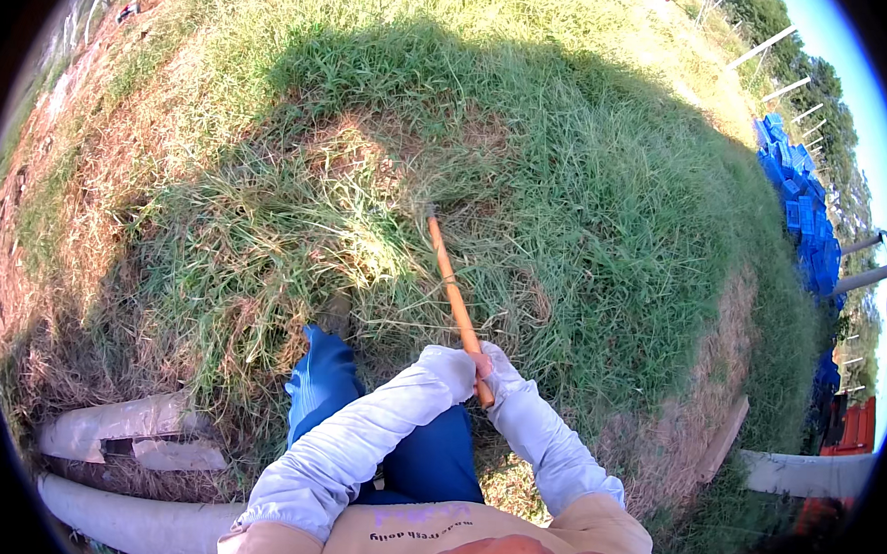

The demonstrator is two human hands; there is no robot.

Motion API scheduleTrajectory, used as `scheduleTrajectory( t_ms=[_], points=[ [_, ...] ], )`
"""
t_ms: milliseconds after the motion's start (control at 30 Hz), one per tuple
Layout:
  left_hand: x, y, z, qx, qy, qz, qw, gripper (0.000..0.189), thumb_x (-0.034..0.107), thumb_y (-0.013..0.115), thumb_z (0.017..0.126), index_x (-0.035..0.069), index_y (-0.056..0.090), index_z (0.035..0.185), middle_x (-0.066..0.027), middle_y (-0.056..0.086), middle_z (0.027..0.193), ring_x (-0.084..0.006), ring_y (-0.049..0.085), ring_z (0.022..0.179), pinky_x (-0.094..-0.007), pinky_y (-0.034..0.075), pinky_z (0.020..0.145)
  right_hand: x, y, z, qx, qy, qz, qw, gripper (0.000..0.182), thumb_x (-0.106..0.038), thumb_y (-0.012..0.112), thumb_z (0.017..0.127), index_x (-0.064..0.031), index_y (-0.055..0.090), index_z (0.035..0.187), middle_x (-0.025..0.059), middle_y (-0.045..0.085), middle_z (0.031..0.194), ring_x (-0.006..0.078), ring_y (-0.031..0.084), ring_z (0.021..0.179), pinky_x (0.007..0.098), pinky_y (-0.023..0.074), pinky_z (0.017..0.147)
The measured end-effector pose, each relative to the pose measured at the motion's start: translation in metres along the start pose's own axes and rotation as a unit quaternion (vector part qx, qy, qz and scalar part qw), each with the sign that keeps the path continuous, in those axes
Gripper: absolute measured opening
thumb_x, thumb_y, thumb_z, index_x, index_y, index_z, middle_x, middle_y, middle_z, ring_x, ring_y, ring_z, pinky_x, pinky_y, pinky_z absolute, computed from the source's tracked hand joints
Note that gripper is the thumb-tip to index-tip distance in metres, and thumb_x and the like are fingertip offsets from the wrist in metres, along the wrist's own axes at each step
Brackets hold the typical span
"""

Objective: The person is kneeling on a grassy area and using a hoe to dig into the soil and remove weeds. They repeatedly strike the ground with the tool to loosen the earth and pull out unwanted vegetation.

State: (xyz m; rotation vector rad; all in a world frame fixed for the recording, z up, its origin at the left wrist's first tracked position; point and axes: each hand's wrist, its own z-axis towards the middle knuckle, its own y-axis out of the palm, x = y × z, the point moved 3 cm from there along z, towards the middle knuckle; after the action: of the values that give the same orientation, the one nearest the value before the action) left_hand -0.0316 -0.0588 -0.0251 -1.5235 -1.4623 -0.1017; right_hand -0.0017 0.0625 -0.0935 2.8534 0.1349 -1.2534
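A long wooden handle (453,292) slants forward from my waist into the grass, and its far end is lost among the cut grass, so the tool's head is hidden. Both hands grip it near its near end. My left hand (473,386) and my right hand (484,365) sit close together around the wood, largely covered by pale sleeves; which one is in front is hard to tell. A heap of long green grass (268,217) lies loose ahead and to the left of the handle.
Concrete posts or pipes (136,516) lie at the lower left, some broken. A plank (724,440) and another pale post (806,473) lie to the right. Blue plastic crates (803,203) are piled at the far right, near leaning white posts. Tall grass (610,210) stands ahead.
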Motion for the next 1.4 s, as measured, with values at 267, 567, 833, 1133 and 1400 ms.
scheduleTrajectory(
  t_ms=[267, 567, 833, 1133, 1400],
  points=[
    [-0.006, 0.007, -0.001, 0.061, 0.042, 0.060, 0.995, 0.008, 0.013, 0.060, 0.064, 0.005, 0.063, 0.063, -0.0125, 0.061, 0.061, -0.0290, 0.063, 0.061, -0.0380, 0.048, 0.052, -0.016, -0.060, 0.020, 0.072, -0.065, -0.035, 0.995, 0.037, -0.043, 0.030, 0.091, -0.0119, 0.045, 0.103, 0.0071, 0.053, 0.063, 0.0145, 0.043, 0.037, 0.0265, 0.0360, 0.032],
    [0.005, 0.001, 0.018, 0.116, -0.020, 0.073, 0.990, 0.005, 0.009, 0.060, 0.061, 0.005, 0.060, 0.059, -0.0105, 0.059, 0.057, -0.0270, 0.062, 0.056, -0.0363, 0.047, 0.048, -0.048, -0.179, 0.219, 0.295, -0.090, -0.292, 0.905, 0.030, -0.031, 0.045, 0.086, -0.0029, 0.054, 0.090, 0.0115, 0.058, 0.063, 0.0257, 0.054, 0.046, 0.0365, 0.0433, 0.039],
    [0.001, -0.009, 0.000, 0.061, 0.010, 0.076, 0.995, 0.005, 0.009, 0.060, 0.061, 0.004, 0.061, 0.061, -0.0114, 0.060, 0.059, -0.0274, 0.063, 0.059, -0.0366, 0.048, 0.052, 0.124, -0.174, 0.025, 0.328, -0.149, -0.488, 0.795, 0.026, -0.028, 0.056, 0.078, -0.0071, 0.051, 0.094, 0.0133, 0.057, 0.070, 0.0276, 0.057, 0.061, 0.0363, 0.0461, 0.053],
    [0.006, -0.010, 0.001, 0.014, 0.045, 0.057, 0.997, 0.011, 0.009, 0.059, 0.065, 0.002, 0.062, 0.073, -0.0135, 0.064, 0.072, -0.0289, 0.064, 0.069, -0.0384, 0.049, 0.057, 0.149, -0.109, -0.173, 0.279, 0.064, 0.215, 0.934, 0.023, -0.007, 0.055, 0.075, -0.0076, 0.044, 0.095, 0.0049, 0.046, 0.062, 0.0139, 0.041, 0.039, 0.0261, 0.0340, 0.034],
    [0.006, 0.002, 0.011, 0.029, 0.026, 0.055, 0.998, 0.008, 0.009, 0.059, 0.065, 0.002, 0.061, 0.069, -0.0132, 0.063, 0.067, -0.0306, 0.064, 0.067, -0.0388, 0.049, 0.055, 0.003, -0.115, 0.050, 0.207, -0.112, 0.150, 0.960, 0.021, -0.008, 0.055, 0.075, -0.0080, 0.042, 0.091, 0.0020, 0.044, 0.060, 0.0131, 0.042, 0.041, 0.0273, 0.0387, 0.035]
  ],
)
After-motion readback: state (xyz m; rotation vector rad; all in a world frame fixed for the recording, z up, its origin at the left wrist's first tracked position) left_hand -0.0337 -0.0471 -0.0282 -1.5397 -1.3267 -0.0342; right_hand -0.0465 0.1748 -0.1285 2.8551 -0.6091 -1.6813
